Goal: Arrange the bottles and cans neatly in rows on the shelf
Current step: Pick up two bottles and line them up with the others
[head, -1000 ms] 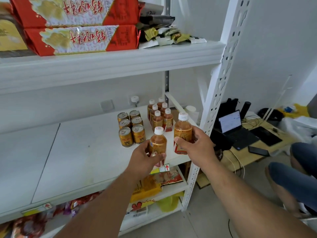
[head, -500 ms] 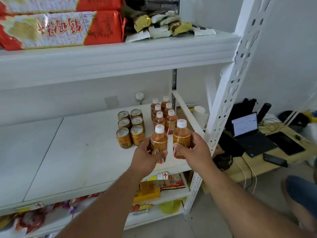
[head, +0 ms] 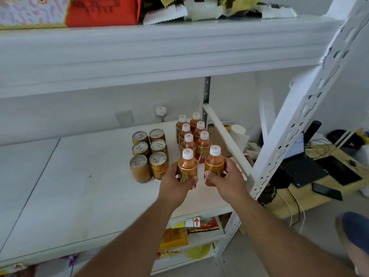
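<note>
I am holding two bottles, one [head: 187, 166] gripped in my left hand [head: 175, 184] and one [head: 214, 163] in my right hand [head: 226, 181], at the front of the double bottle row [head: 192, 134] on the shelf [head: 79, 196]. Beside it, six cans [head: 149, 152] are already standing in paired rows; these two bottles are not yet set down.

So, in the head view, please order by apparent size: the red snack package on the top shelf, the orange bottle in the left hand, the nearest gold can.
1. Red snack package, though cropped.
2. White-capped orange bottle in the left hand.
3. Nearest gold can, shorter; nearness to the camera differs little.
</note>
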Available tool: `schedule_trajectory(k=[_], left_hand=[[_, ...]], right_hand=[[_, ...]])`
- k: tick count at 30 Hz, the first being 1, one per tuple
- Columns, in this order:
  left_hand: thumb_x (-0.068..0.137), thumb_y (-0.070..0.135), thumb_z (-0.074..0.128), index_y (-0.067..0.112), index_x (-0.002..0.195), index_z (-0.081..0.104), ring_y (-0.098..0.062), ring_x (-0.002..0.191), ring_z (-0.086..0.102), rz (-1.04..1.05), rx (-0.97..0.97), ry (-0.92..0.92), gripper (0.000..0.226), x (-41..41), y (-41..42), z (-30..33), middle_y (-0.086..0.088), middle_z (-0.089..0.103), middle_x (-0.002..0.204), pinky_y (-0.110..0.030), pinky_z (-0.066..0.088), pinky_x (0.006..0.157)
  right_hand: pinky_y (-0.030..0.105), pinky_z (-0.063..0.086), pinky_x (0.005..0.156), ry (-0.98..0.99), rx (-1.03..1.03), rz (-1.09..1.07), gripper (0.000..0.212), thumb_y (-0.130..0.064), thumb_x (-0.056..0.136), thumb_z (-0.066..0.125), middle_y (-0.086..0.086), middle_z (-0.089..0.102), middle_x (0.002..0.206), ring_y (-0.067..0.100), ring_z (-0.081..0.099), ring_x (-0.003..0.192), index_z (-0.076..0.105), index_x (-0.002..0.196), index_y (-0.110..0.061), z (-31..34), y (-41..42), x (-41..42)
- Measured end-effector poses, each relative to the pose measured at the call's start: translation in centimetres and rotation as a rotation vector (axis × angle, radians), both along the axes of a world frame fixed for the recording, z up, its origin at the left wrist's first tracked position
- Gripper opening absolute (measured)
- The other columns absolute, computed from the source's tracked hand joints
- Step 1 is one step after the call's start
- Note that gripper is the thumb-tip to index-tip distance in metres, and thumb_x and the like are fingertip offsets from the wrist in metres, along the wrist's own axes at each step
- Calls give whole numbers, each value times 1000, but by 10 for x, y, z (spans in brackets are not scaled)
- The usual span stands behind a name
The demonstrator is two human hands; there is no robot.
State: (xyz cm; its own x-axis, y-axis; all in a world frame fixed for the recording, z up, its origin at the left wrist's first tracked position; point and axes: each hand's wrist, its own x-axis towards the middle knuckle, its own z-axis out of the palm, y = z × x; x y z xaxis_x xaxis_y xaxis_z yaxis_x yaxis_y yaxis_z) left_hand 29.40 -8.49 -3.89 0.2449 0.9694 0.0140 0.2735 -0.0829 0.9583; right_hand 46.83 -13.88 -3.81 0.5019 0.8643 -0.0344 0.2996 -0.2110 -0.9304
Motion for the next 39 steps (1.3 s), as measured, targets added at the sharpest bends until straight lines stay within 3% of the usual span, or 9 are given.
schedule_trajectory(k=[2, 6, 11, 16, 19, 22, 27, 33, 39], left_hand=[[74, 18, 84, 36, 118, 56, 13, 91, 58, 22, 19, 10, 56, 4, 5, -7, 13, 64, 108, -5, 47, 64], [69, 24, 86, 27, 126, 59, -7, 107, 56, 80, 64, 47, 63, 14, 19, -21, 4, 58, 121, -32, 54, 87], [67, 30, 87, 42, 115, 58, -1, 103, 57, 122, 112, 21, 57, 26, 25, -37, 12, 57, 115, -13, 48, 72], [67, 33, 87, 33, 121, 59, 0, 104, 57, 144, 117, 15, 61, 37, 32, -49, 14, 54, 116, -36, 57, 86], [67, 36, 86, 40, 119, 54, 4, 104, 54, 144, 138, 43, 61, 40, 33, -50, 19, 51, 115, -38, 55, 89], [68, 35, 86, 31, 130, 52, -8, 112, 55, 122, 137, 71, 70, 37, 32, -54, 9, 51, 125, -42, 53, 95], [75, 23, 78, 30, 136, 48, -8, 116, 52, 110, 146, 131, 69, 35, 32, -54, 8, 51, 127, -42, 51, 97], [75, 23, 82, 29, 128, 51, -7, 108, 54, 177, 121, 147, 62, 39, 32, -52, 9, 55, 122, -35, 53, 91], [76, 24, 81, 29, 126, 51, -8, 106, 55, 199, 84, 175, 58, 40, 37, -51, 8, 57, 122, -40, 54, 92]], right_hand=[[43, 47, 103, -3, -14, 2, 56, -33, 81, 82, -9, 61, 127, 15, 56, 119, 54, 129, -36, -6, 9, 2], [38, 46, 100, 7, -22, 40, 59, -31, 82, 81, -12, 60, 126, 11, 55, 117, 53, 133, -36, -18, 25, 6], [40, 49, 99, 11, -6, 71, 60, -31, 78, 83, -15, 61, 124, 10, 58, 115, 52, 128, -43, -31, 38, 13], [40, 46, 101, -15, -16, 116, 61, -42, 78, 80, -16, 56, 130, 10, 54, 119, 42, 120, -63, -36, 44, 17], [43, 47, 101, -28, -30, 107, 66, -46, 77, 80, -17, 56, 130, 11, 54, 120, 43, 131, -55, -39, 42, 20], [35, 44, 96, -70, -30, 94, 71, -43, 77, 82, -23, 54, 124, 7, 51, 117, 44, 137, -44, -42, 37, 19], [35, 47, 97, -140, -27, 57, 56, -24, 86, 77, -19, 53, 118, 14, 56, 121, 50, 135, -33, -44, 35, 17], [39, 46, 100, -137, -44, 55, 52, -22, 91, 72, -6, 60, 134, 17, 56, 124, 51, 138, -31, -41, 38, 18], [51, 46, 106, -152, -100, 62, 51, -26, 94, 69, -5, 59, 138, 21, 54, 129, 48, 139, -33, -38, 44, 19]])
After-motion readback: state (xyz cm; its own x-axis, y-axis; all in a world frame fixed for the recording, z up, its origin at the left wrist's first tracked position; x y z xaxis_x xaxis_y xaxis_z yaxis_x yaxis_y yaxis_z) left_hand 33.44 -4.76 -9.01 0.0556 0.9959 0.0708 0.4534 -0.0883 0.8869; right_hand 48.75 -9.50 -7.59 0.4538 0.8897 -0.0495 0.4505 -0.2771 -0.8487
